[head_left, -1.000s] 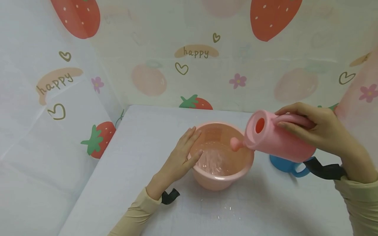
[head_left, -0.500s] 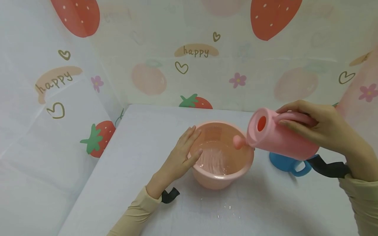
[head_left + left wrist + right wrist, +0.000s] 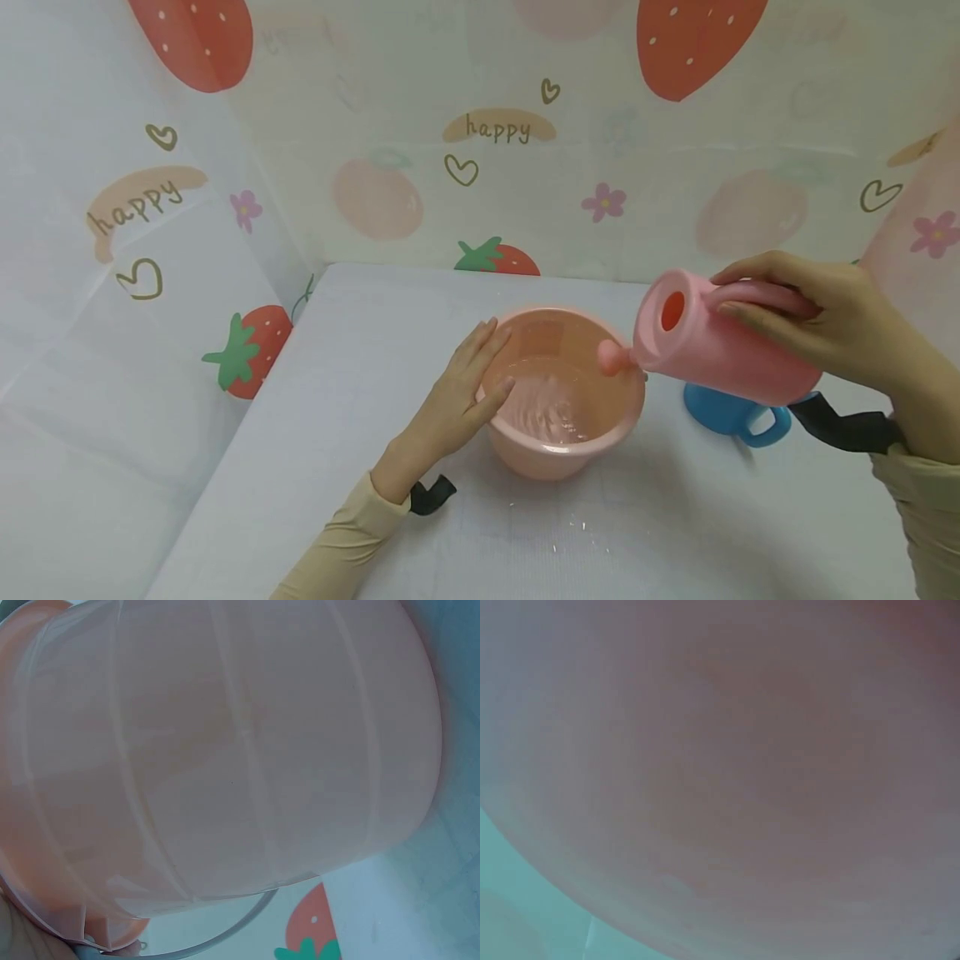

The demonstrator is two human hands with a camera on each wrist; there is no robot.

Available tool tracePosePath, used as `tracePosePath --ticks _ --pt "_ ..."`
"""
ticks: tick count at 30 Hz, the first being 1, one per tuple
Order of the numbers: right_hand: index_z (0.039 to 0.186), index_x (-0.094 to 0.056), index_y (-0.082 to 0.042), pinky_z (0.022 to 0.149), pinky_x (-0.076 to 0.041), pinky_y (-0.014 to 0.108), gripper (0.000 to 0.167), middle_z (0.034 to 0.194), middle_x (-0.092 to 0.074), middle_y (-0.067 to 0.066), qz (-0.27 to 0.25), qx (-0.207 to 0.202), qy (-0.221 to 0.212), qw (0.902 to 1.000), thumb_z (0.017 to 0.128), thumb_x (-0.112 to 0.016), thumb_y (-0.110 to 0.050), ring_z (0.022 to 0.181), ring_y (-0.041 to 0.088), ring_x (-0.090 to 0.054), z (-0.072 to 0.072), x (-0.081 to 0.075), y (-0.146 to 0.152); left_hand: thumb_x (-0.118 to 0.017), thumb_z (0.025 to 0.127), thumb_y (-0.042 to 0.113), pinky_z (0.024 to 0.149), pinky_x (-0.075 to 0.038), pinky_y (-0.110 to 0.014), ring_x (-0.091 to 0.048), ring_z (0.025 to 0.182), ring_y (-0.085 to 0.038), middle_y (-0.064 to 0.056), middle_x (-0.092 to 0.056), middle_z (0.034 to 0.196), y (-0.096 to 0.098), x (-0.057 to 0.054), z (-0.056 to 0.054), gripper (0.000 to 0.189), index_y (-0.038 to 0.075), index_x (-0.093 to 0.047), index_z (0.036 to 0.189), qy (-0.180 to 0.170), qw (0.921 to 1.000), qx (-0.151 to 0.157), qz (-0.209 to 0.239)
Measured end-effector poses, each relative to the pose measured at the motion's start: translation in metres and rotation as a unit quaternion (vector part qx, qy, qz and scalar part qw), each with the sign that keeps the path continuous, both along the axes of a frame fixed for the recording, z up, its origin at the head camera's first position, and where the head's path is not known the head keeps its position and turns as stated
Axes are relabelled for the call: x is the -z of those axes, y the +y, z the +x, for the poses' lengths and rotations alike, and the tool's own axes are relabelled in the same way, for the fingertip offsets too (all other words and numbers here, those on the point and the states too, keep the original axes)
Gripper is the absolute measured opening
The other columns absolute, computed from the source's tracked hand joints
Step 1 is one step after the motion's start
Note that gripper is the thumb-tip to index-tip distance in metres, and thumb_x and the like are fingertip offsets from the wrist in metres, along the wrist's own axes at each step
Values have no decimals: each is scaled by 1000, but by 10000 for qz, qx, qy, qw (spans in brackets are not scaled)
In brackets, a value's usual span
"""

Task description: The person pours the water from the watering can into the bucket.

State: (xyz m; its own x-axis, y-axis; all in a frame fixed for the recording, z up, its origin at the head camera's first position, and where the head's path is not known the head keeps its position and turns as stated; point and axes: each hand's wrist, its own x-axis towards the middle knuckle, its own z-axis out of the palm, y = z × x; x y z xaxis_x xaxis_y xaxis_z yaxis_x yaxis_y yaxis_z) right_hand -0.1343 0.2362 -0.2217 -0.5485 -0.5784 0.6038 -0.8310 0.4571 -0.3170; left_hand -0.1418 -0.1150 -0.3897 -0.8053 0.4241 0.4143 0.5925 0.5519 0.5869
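In the head view a peach plastic bucket (image 3: 551,465) stands upright on the table, with rippling water (image 3: 543,404) inside. My left hand (image 3: 446,404) rests on its left rim with fingers extended. My right hand (image 3: 832,321) grips the top handle of a pink watering can (image 3: 750,358). The can is tilted towards the bucket, its round sprinkler head (image 3: 613,357) over the bucket's right rim. The bucket's ribbed side (image 3: 225,750) fills most of the left wrist view. Close up and blurred, the watering can's pink surface (image 3: 765,787) covers most of the right wrist view.
A blue vessel with a side handle (image 3: 771,427) stands right of the bucket, partly hidden by the watering can. Small water drops lie on the white table (image 3: 465,558) in front. A printed sheet with strawberries (image 3: 498,258) hangs behind; another sheet stands at left.
My right hand and the watering can have shifted right and slightly up, bringing the sprinkler head nearer the bucket's right rim. Ripples in the water have changed. My left hand has stayed put.
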Motion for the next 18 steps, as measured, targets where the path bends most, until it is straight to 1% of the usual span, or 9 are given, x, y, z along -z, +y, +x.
tracePosePath --ticks 4,8,11,18 --pt "97 -67 3 72 -43 5 31 90 -65 -5 -53 -37 69 10000 78 -73 -22 79 -1 -57 0 -1 0 -40 95 47 109 -26 -51 -14 142 -22 -9 -22 153 0 0 0 60 19 -29 146 -9 10000 -5 12" --pt "96 -67 4 72 -43 5 37 90 -65 -5 -153 -83 151 9997 80 -70 -29 79 -1 -57 1 -1 0 -41 94 47 109 -26 -50 -14 142 -22 -3 -19 154 0 1 -1 60 21 -28 147 -23 10000 -43 -8" --pt "95 -66 5 72 -43 5 39 90 -65 -5 -199 -110 174 9996 81 -68 -32 79 -1 -57 1 0 0 -41 94 47 109 -26 -50 -15 142 -22 0 -17 154 0 2 -1 60 21 -28 147 -20 10000 -58 -15" --pt "94 -65 7 73 -44 5 45 89 -64 -4 -291 -184 255 9991 82 -65 -36 80 -2 -57 4 -2 -1 -43 95 42 108 -27 -52 -14 142 -20 -6 -20 154 0 3 -2 59 20 -28 147 41 10000 -22 8"
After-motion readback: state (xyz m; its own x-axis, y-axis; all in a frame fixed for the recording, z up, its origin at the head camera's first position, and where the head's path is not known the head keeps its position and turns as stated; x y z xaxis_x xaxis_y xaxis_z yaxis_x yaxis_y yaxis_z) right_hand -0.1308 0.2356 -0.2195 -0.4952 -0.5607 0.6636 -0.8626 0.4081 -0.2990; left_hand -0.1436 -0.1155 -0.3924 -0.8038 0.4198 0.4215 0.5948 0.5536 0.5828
